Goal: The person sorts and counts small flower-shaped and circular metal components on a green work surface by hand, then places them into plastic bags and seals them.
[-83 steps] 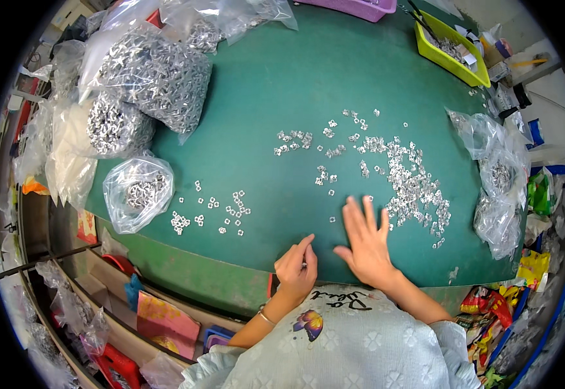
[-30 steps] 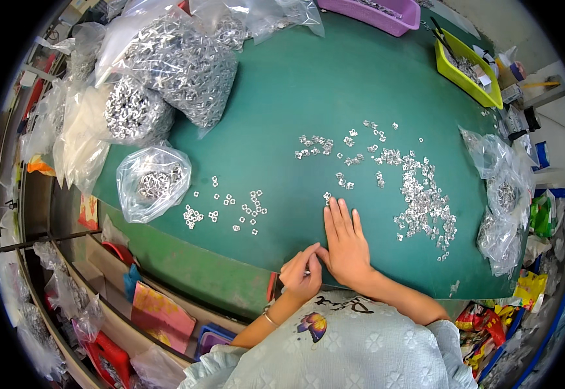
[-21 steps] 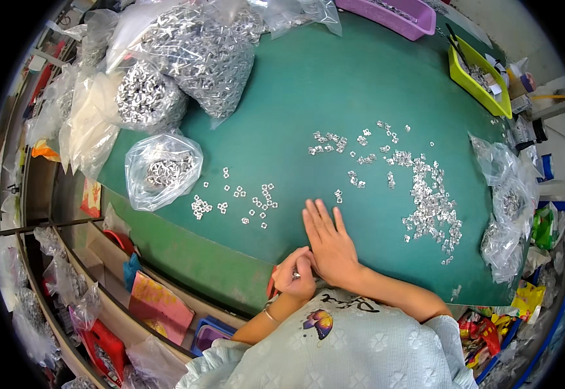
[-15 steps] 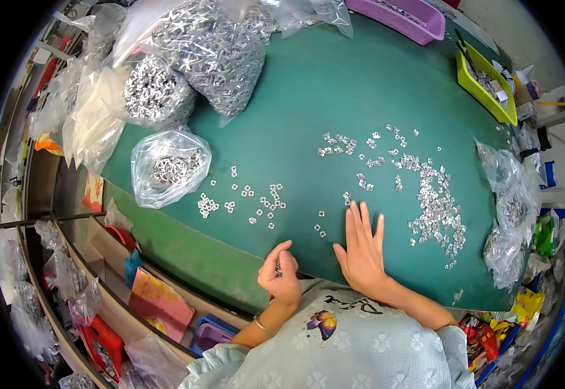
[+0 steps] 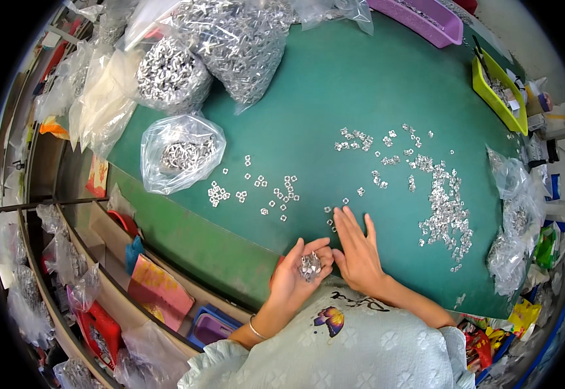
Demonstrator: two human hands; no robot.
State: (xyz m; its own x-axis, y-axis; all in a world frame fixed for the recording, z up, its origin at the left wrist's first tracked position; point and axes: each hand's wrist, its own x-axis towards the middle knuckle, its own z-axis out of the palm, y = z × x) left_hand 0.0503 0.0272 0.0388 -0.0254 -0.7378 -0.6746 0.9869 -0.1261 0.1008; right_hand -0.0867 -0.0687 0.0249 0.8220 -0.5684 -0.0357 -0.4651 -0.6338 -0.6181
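Small silver, four-lobed metal pieces lie scattered over the green table, with a dense patch of them (image 5: 446,211) on the right and looser groups (image 5: 287,189) toward the left. My left hand (image 5: 286,285) is cupped palm up at the table's near edge, its curled fingers holding a handful of metal pieces (image 5: 310,266). Just right of it, my right hand (image 5: 361,264) lies flat on the table with its fingers stretched out. Beside its fingertips are a few loose pieces (image 5: 328,209), and part of the surface under the palm is hidden.
An opened clear bag (image 5: 185,154) of silver parts stands at the left, before large full bags (image 5: 237,52). A purple tray (image 5: 454,32) and a yellow-green tray (image 5: 519,120) sit at the far right. Plastic bags (image 5: 509,253) line the right edge; shelving (image 5: 94,227) borders the left.
My left hand has turned from closed to cupped open upward, showing the metal pieces, and has moved right. My right hand has shifted slightly toward the loose pieces. The view has shifted a little.
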